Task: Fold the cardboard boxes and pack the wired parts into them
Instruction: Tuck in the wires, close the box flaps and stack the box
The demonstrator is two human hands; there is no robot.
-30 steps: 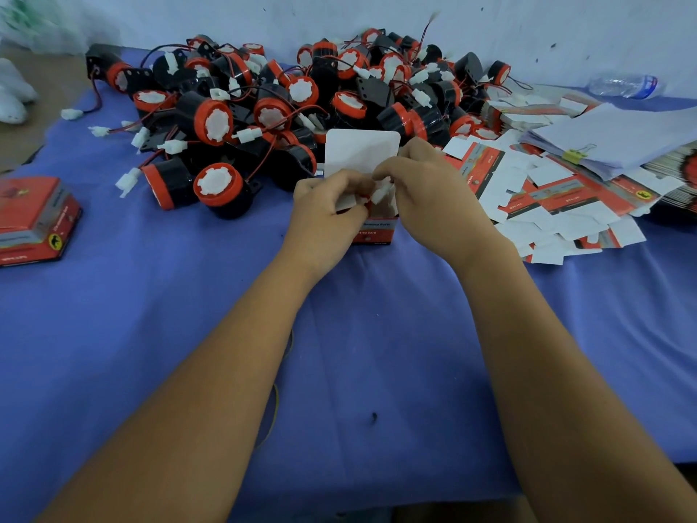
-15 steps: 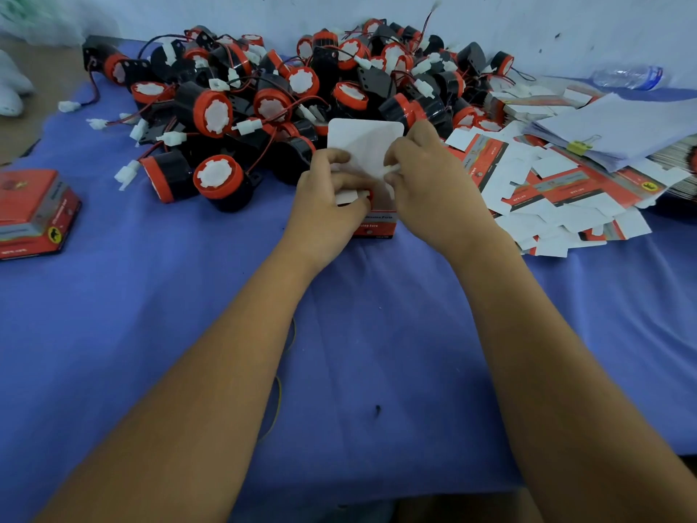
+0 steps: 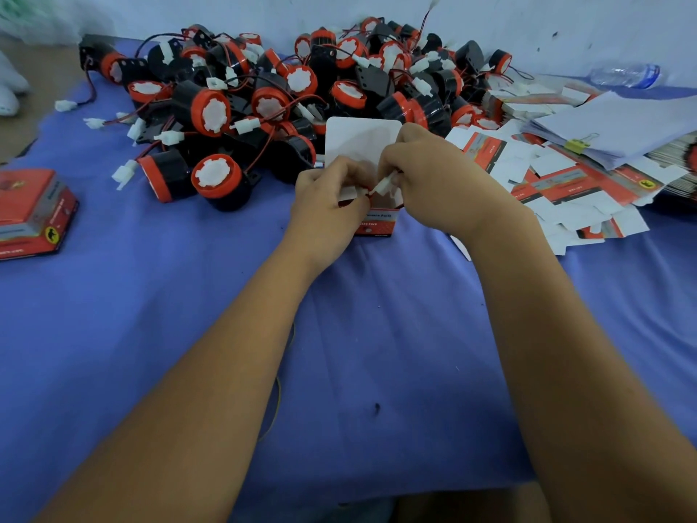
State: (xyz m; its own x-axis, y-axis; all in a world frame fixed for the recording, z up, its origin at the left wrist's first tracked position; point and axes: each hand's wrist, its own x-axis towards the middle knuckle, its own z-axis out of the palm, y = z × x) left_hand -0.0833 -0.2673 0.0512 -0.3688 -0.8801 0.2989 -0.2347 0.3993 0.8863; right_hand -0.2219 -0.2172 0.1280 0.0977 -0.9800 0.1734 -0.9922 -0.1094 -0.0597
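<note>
Since half a second ago, both hands have dropped from the raised white lid flap to the mouth of the small red box (image 3: 377,224), and a white connector (image 3: 383,187) now shows between them. That box stands on the blue-covered surface (image 3: 188,296) with its lid flap upright behind the hands. The left hand (image 3: 328,200) has its fingers curled around the box's left side, holding it. The right hand (image 3: 426,183) pinches the white connector over the box's opening. Behind the box is a heap of black and red wired parts (image 3: 286,96). Right of the box lie flat unfolded cartons (image 3: 565,183), and beyond them a clipped paper stack (image 3: 618,126). Far left of the box sits a closed red box (image 3: 30,213).
</note>
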